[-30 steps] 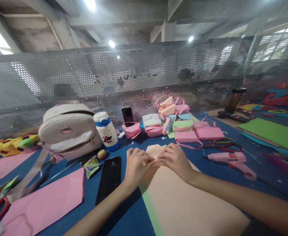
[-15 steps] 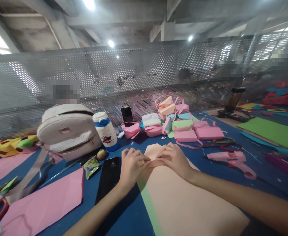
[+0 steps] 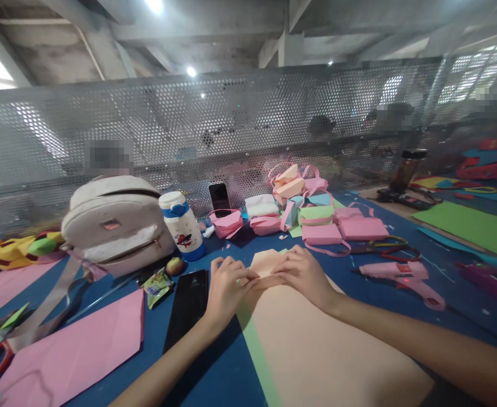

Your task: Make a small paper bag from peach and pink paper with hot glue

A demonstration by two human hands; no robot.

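Both hands meet over a small folded peach craft-sheet piece [image 3: 267, 261] with a cut, angled far edge. My left hand [image 3: 228, 288] pinches its left end between thumb and fingers. The fingertips of my right hand [image 3: 306, 278] press its right end along a fold. Beneath lies a large peach sheet [image 3: 320, 345], over a light green sheet [image 3: 259, 356] whose strip shows at the left edge. Beyond the hands stand small pink pouches [image 3: 265, 226], and a green-and-pink pouch [image 3: 318, 226] with a strap.
A pink glue gun [image 3: 405, 271] and scissors [image 3: 392, 247] lie right. Left are a black phone [image 3: 187, 308], snack packet [image 3: 158, 287], pink sheet [image 3: 83, 345], white backpack [image 3: 117, 226] and bottle [image 3: 183, 229]. Behind, another phone [image 3: 219, 199] leans near a perforated metal screen [image 3: 248, 124].
The hands keep nearly the same grip on the peach piece. My right fingers have shifted very slightly, and the camera view has moved a little.
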